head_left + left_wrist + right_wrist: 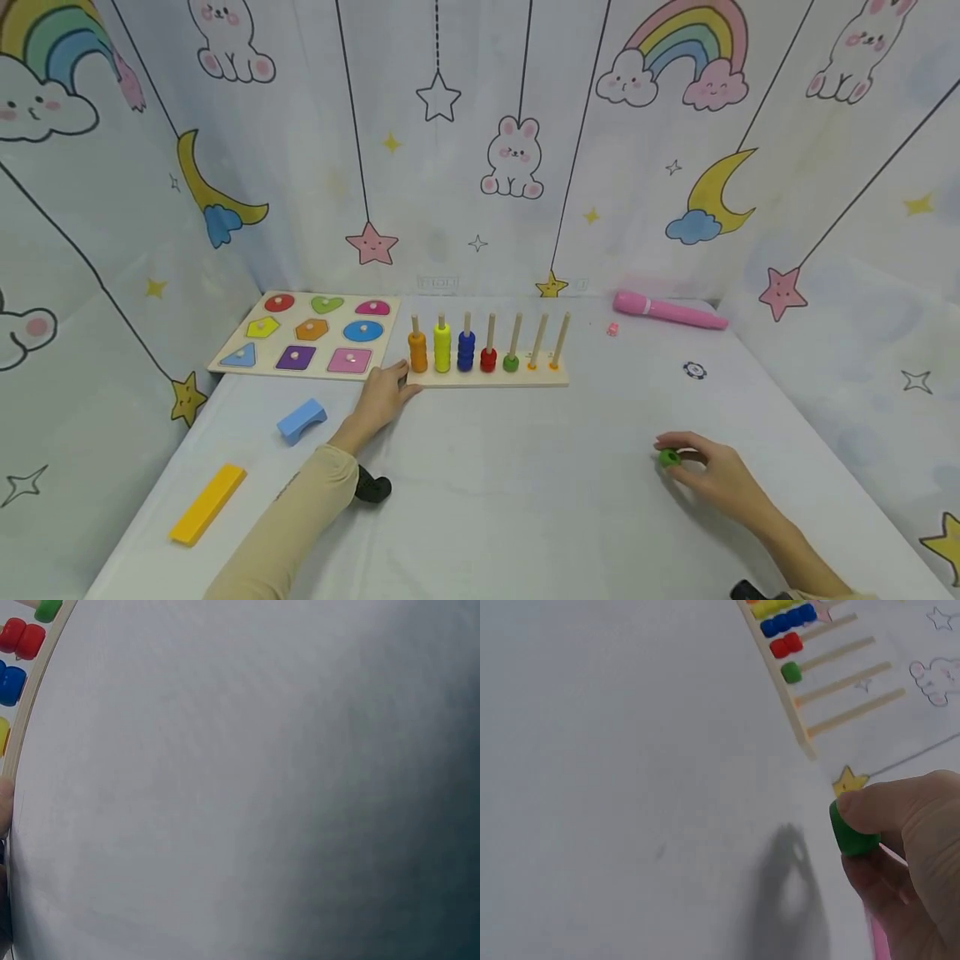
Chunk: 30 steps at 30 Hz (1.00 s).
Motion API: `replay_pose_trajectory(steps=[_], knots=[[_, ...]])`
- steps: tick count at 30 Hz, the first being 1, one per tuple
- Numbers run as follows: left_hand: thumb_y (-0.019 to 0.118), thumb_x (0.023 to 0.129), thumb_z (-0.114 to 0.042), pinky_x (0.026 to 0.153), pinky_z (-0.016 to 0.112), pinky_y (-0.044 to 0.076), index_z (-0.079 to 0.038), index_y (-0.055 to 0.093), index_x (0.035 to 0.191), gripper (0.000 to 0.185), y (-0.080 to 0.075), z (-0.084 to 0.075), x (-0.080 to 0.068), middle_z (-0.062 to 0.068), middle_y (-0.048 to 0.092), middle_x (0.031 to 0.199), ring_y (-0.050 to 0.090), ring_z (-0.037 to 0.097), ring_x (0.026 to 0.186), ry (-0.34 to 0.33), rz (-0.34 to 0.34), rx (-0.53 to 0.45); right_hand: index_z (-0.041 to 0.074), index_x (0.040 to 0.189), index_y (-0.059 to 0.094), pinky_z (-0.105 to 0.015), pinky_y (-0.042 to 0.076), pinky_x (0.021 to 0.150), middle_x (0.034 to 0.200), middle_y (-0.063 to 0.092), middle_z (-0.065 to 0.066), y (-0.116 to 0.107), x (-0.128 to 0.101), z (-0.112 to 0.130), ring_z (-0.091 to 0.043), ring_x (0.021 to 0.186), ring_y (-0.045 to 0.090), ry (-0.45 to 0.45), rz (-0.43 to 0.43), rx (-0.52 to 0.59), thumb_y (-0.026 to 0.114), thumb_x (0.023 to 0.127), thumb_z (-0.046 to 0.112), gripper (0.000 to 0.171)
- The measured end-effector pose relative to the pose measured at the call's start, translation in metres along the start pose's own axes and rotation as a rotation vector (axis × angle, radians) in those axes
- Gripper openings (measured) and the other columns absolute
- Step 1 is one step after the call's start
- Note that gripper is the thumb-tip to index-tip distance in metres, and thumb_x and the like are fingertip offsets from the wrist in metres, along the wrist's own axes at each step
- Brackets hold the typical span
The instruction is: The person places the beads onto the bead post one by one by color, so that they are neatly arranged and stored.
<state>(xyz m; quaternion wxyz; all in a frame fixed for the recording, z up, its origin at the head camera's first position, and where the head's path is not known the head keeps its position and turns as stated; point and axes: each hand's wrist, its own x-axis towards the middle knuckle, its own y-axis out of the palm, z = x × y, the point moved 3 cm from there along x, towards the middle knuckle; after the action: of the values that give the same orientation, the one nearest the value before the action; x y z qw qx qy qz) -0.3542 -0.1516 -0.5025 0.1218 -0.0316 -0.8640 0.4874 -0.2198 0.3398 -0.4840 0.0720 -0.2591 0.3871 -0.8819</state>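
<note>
A wooden peg rack stands at the back of the table with orange, yellow, blue, red and green beads on its rods; the two rightmost rods are bare. My left hand rests with straight fingers against the rack's left end. My right hand is at the front right and pinches a green bead between its fingertips. The right wrist view shows the same green bead held just above the table, with the rack beyond it. In the left wrist view only the rack's edge shows.
A shape puzzle board lies left of the rack. A blue arch block and a yellow bar lie at the front left. A pink wand, a small pink piece and a dark round token lie at the back right.
</note>
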Motion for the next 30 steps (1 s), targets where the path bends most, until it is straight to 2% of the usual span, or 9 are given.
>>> replay_pose_trajectory(steps=[5, 10, 14, 17, 23, 30], knots=[[0.067, 0.089, -0.028, 0.094, 0.045, 0.040, 0.008, 0.051, 0.130, 0.057, 0.000, 0.000, -0.001, 0.019, 0.050, 0.135, 0.049, 0.038, 0.110, 0.003, -0.009, -0.006, 0.003, 0.115, 0.062, -0.021, 0.051, 0.081, 0.105, 0.068, -0.005, 0.021, 0.059, 0.027, -0.015, 0.089, 0.064, -0.111, 0.001, 0.028, 0.073, 0.078, -0.005, 0.040], [0.067, 0.089, -0.027, 0.096, 0.046, 0.039, 0.008, 0.050, 0.130, 0.057, 0.000, -0.001, 0.000, 0.020, 0.049, 0.134, 0.048, 0.039, 0.115, 0.009, -0.017, 0.002, 0.004, 0.115, 0.061, -0.030, 0.052, 0.082, 0.107, 0.067, -0.005, 0.040, 0.123, 0.064, -0.016, 0.090, 0.064, -0.156, -0.018, 0.063, 0.073, 0.078, -0.005, 0.040], [0.067, 0.088, -0.027, 0.098, 0.047, 0.037, 0.009, 0.050, 0.130, 0.057, 0.001, -0.002, 0.000, 0.021, 0.049, 0.134, 0.047, 0.039, 0.119, 0.011, -0.017, 0.004, 0.000, 0.115, 0.060, -0.032, 0.052, 0.083, 0.107, 0.067, -0.008, 0.053, 0.169, 0.087, -0.018, 0.093, 0.064, -0.215, -0.030, 0.101, 0.072, 0.078, -0.006, 0.039], [0.068, 0.088, -0.027, 0.098, 0.046, 0.038, 0.008, 0.050, 0.130, 0.057, 0.001, -0.001, 0.000, 0.020, 0.050, 0.134, 0.047, 0.039, 0.118, 0.008, -0.017, 0.003, -0.001, 0.115, 0.060, -0.031, 0.052, 0.083, 0.107, 0.067, -0.009, 0.060, 0.198, 0.095, -0.018, 0.092, 0.065, -0.247, -0.055, 0.115, 0.072, 0.078, -0.007, 0.039], [0.067, 0.088, -0.026, 0.098, 0.047, 0.038, 0.009, 0.052, 0.128, 0.055, 0.001, 0.000, -0.001, 0.022, 0.052, 0.131, 0.048, 0.041, 0.118, 0.029, -0.032, 0.020, -0.001, 0.118, 0.058, -0.028, 0.051, 0.084, 0.107, 0.067, -0.012, 0.071, 0.236, 0.101, -0.020, 0.095, 0.064, -0.227, -0.080, 0.097, 0.069, 0.081, -0.007, 0.039], [0.068, 0.088, -0.027, 0.097, 0.046, 0.039, 0.008, 0.052, 0.129, 0.056, 0.000, -0.002, -0.001, 0.021, 0.051, 0.132, 0.048, 0.040, 0.117, 0.016, -0.026, 0.008, -0.001, 0.120, 0.057, -0.030, 0.051, 0.085, 0.108, 0.066, -0.015, 0.079, 0.255, 0.102, -0.020, 0.093, 0.064, -0.204, -0.041, 0.036, 0.066, 0.084, -0.004, 0.037]])
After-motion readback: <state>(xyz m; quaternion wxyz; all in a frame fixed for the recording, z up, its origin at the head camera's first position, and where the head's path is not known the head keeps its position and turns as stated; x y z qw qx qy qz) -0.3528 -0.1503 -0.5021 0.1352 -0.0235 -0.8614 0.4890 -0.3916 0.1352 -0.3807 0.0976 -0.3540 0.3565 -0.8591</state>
